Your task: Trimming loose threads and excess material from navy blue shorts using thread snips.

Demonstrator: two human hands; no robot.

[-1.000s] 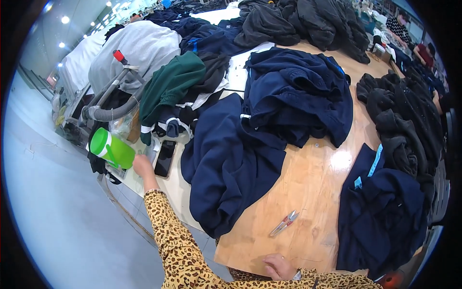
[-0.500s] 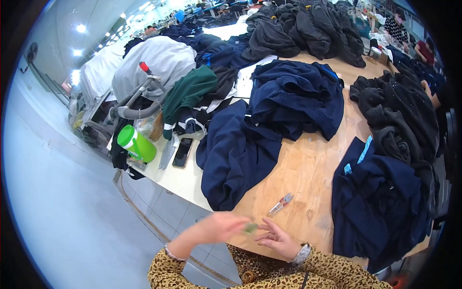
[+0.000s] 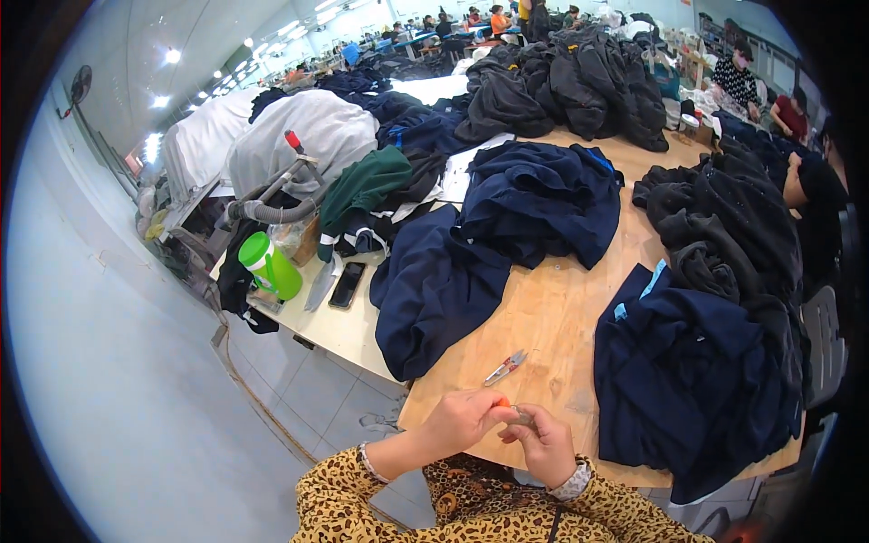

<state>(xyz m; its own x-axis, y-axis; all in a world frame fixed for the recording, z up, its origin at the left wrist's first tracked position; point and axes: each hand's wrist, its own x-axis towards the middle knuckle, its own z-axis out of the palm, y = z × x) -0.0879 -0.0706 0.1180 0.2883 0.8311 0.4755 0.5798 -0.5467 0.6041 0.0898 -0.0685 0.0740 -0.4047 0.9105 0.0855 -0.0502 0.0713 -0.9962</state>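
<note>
My left hand (image 3: 462, 419) and my right hand (image 3: 541, 443) meet over the near edge of the wooden table (image 3: 552, 317), fingertips pinched together on a small item with an orange spot (image 3: 503, 404); what it is stays too small to tell. Small thread snips (image 3: 505, 367) lie on the bare wood just beyond my hands. A dark navy garment (image 3: 434, 290) hangs over the table's left edge. Another navy garment with a light blue tag (image 3: 697, 371) lies to my right.
A green and white jug (image 3: 268, 265) and a black phone (image 3: 347, 284) sit on the pale side surface at left. Piles of navy and black clothing (image 3: 579, 81) cover the far table. A grey hose (image 3: 272, 213) runs behind the jug. People sit at right (image 3: 738, 77).
My left hand left the green jug at the side surface and came back to my right hand at the table's near edge. Both now pinch a small item.
</note>
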